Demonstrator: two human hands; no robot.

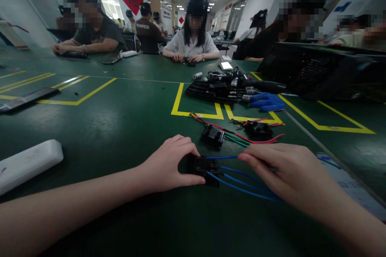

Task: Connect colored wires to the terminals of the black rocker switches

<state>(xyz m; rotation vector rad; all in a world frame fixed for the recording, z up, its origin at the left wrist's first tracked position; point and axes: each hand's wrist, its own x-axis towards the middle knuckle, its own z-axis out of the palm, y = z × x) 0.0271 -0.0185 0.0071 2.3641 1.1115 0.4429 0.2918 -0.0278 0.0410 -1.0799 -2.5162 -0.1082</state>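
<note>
My left hand (173, 164) grips a black plastic connector block (208, 165) between thumb and fingers, low over the green table. Several blue wires (241, 181) run from the block toward the right. With thumb and forefinger pressed together, my right hand (286, 168) pinches the uppermost blue wire (221, 157) a short way from the block. Part of the other wires passes behind that hand. Just beyond the block lies another black connector (212, 135) with red and green wires, and to its right a similar black connector (258, 129) with red wires.
Yellow tape (197, 115) marks rectangles on the green table (120, 128). Behind lie black parts, cables and a blue glove (267, 101). A white bar-shaped object (31, 164) is at left, a dark flat device (27, 99) beyond it. Several people sit across the table.
</note>
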